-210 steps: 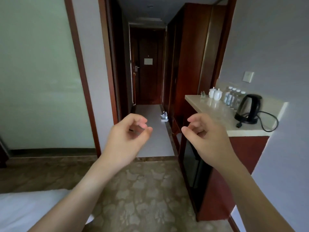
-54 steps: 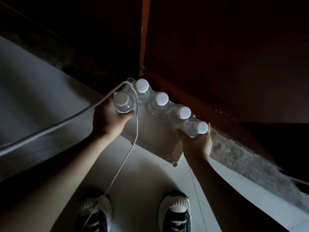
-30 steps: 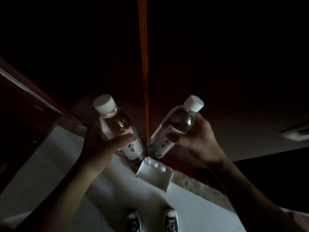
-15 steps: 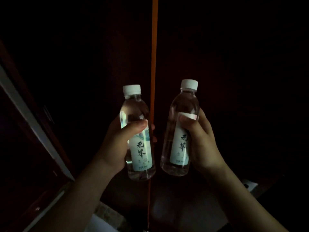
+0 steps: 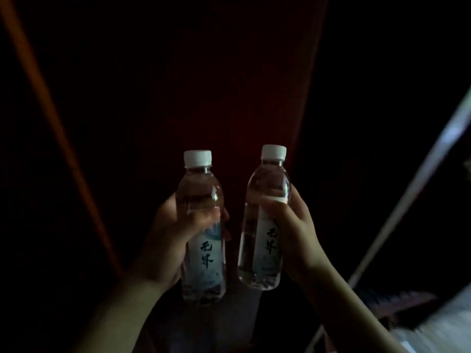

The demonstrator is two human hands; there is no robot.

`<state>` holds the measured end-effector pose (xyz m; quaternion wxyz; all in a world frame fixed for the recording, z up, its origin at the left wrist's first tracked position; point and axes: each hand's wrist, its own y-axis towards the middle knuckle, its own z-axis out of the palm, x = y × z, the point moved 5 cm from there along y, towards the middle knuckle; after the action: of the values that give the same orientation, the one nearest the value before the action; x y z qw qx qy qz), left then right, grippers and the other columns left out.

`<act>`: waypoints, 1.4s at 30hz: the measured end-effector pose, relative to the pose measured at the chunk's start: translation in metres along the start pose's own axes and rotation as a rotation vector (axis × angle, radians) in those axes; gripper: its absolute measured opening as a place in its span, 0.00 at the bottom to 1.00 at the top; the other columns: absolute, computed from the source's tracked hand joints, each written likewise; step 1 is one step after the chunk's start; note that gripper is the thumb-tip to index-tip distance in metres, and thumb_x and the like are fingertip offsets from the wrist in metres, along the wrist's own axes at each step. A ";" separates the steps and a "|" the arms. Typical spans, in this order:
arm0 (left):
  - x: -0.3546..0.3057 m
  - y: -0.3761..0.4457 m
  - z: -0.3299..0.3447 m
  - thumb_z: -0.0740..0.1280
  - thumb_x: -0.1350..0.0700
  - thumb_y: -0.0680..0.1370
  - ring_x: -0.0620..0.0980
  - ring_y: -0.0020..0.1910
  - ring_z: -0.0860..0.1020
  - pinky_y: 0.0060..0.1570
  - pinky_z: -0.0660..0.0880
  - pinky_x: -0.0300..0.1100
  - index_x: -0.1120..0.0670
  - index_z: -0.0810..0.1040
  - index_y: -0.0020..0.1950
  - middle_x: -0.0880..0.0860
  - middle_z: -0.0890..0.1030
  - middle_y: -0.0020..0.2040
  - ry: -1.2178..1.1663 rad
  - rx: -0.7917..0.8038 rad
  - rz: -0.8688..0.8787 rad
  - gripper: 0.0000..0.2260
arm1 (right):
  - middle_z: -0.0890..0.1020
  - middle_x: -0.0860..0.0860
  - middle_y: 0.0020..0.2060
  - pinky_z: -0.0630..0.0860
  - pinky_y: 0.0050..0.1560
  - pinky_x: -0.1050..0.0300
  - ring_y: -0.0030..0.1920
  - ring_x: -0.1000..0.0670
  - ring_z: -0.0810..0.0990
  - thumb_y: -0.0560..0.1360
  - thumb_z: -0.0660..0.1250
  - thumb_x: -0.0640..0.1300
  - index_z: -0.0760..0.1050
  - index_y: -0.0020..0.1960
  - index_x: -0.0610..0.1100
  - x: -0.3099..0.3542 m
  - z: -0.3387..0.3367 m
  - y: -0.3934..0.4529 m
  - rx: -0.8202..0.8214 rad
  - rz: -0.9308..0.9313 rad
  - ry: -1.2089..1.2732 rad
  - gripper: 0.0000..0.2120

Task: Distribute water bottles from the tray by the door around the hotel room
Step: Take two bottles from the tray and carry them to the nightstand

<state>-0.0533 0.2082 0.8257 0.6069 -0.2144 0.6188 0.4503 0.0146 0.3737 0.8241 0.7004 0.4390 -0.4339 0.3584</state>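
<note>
Two clear water bottles with white caps and pale labels are held upright in front of me, side by side and slightly apart. My left hand (image 5: 168,240) grips the left bottle (image 5: 202,240) around its middle, thumb across the label. My right hand (image 5: 293,233) grips the right bottle (image 5: 263,225) the same way, a little higher. The tray by the door is out of view.
The scene is very dark. Dark reddish wood panels (image 5: 204,85) fill the view ahead, with a lighter orange edge (image 5: 58,133) slanting down on the left. A pale slanted strip (image 5: 418,179) and a blurred pale surface (image 5: 441,327) lie at the right.
Both hands lifted one bottle each off the floor tray and raised them upright. Since half a second ago the view has swung, so the orange edge moved left and a pale strip appeared at right.
</note>
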 end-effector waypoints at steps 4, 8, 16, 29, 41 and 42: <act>0.013 0.018 0.096 0.73 0.50 0.62 0.54 0.37 0.82 0.33 0.79 0.45 0.50 0.81 0.49 0.56 0.83 0.43 -0.113 0.219 -0.037 0.16 | 0.82 0.52 0.39 0.80 0.39 0.56 0.39 0.52 0.81 0.63 0.72 0.51 0.80 0.50 0.53 0.047 -0.085 -0.040 -0.205 -0.094 -0.072 0.15; 0.023 0.020 0.219 0.76 0.48 0.59 0.58 0.34 0.81 0.33 0.79 0.50 0.51 0.81 0.49 0.58 0.83 0.42 -0.192 0.435 -0.073 0.20 | 0.82 0.51 0.36 0.79 0.38 0.53 0.36 0.51 0.81 0.57 0.77 0.48 0.77 0.51 0.47 0.098 -0.183 -0.099 -0.493 -0.176 -0.140 0.24; 0.042 -0.027 0.481 0.82 0.38 0.53 0.61 0.35 0.82 0.36 0.79 0.52 0.61 0.78 0.54 0.62 0.83 0.42 -0.275 0.840 -0.143 0.39 | 0.82 0.41 0.43 0.79 0.48 0.30 0.43 0.37 0.81 0.57 0.78 0.46 0.79 0.52 0.47 0.195 -0.364 -0.254 -0.954 -0.304 -0.301 0.24; 0.060 -0.077 0.751 0.75 0.48 0.58 0.58 0.34 0.84 0.33 0.80 0.45 0.58 0.81 0.49 0.59 0.85 0.41 -0.357 1.091 -0.138 0.24 | 0.83 0.35 0.43 0.82 0.36 0.49 0.38 0.37 0.84 0.57 0.76 0.49 0.79 0.55 0.43 0.293 -0.540 -0.374 -1.184 -0.381 -0.410 0.27; 0.138 0.015 0.974 0.77 0.52 0.55 0.59 0.35 0.84 0.36 0.80 0.47 0.55 0.82 0.46 0.59 0.84 0.40 -0.374 1.152 -0.142 0.21 | 0.82 0.42 0.40 0.82 0.35 0.50 0.36 0.39 0.83 0.59 0.75 0.49 0.72 0.58 0.36 0.316 -0.770 -0.316 -1.229 -0.368 -0.460 0.31; 0.143 0.027 0.997 0.77 0.52 0.55 0.59 0.35 0.84 0.36 0.80 0.47 0.53 0.82 0.45 0.58 0.84 0.40 -0.381 1.153 -0.152 0.19 | 0.82 0.42 0.39 0.82 0.36 0.49 0.35 0.39 0.83 0.60 0.75 0.49 0.72 0.57 0.36 0.321 -0.793 -0.307 -1.238 -0.360 -0.481 0.31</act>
<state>0.4562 1.0772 0.8404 0.7556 0.1892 0.6265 0.0287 0.6359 1.0370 0.8384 0.7551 0.0908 -0.6225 -0.1847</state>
